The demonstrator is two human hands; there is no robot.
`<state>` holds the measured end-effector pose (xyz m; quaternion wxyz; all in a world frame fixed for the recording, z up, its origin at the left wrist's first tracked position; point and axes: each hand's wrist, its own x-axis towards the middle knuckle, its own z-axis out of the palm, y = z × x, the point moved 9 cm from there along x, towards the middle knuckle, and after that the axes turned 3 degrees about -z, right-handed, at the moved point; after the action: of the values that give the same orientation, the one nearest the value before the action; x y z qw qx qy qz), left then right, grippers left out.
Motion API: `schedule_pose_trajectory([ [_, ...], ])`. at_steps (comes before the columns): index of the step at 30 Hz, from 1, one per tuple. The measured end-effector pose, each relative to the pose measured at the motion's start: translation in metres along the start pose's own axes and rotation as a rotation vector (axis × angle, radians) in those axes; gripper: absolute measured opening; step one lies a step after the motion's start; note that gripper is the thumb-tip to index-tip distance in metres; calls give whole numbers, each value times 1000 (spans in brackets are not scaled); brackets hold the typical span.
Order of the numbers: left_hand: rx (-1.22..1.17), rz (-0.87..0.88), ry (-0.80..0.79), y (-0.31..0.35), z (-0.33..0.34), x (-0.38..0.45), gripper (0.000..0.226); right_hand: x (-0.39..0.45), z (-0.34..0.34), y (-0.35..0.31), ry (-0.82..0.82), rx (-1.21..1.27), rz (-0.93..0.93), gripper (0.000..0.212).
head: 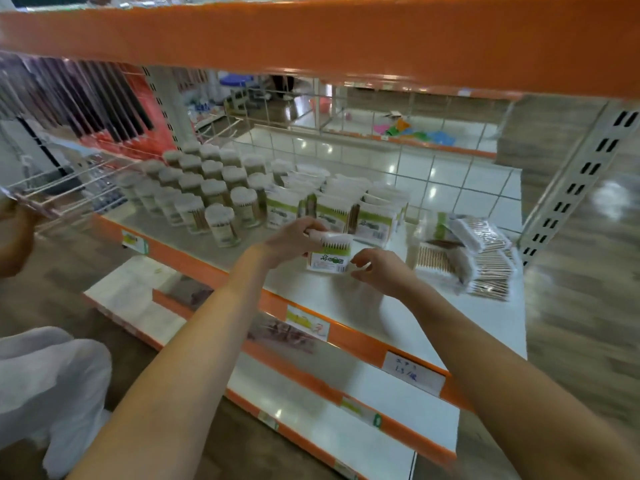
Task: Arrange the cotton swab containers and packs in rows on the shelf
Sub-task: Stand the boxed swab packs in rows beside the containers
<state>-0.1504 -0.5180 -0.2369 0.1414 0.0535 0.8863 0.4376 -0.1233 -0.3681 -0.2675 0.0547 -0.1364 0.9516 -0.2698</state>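
My left hand (pixel 291 239) grips the top of a square cotton swab box (pixel 329 258) with a green and white label, standing on the white shelf (pixel 346 299) near its front. My right hand (pixel 379 270) is beside the box's right lower corner, fingers curled, touching or almost touching it. Behind the box stand rows of the same square boxes (pixel 346 209). Left of them, several round clear swab containers with white lids (pixel 207 188) stand in rows. Flat plastic swab packs (pixel 481 258) lie piled loosely at the shelf's right end.
An orange shelf beam (pixel 311 39) runs overhead. A wire grid (pixel 346 126) backs the shelf. A slotted white upright (pixel 575 188) stands at the right. Lower white shelves with orange price rails (pixel 346 341) sit below. Another person's hand (pixel 14 233) and white clothing (pixel 45 386) are at the left.
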Motion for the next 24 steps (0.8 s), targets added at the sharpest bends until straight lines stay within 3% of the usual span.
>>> schedule_pose_trajectory([
  [9, 102, 97, -57, -8, -11, 28, 23, 20, 6, -3, 72, 44, 109, 34],
  [16, 363, 269, 27, 9, -18, 44, 29, 32, 4, -7, 151, 7, 197, 25],
  [24, 570, 311, 189, 24, -28, 59, 38, 51, 4, -9, 193, -40, 245, 26],
])
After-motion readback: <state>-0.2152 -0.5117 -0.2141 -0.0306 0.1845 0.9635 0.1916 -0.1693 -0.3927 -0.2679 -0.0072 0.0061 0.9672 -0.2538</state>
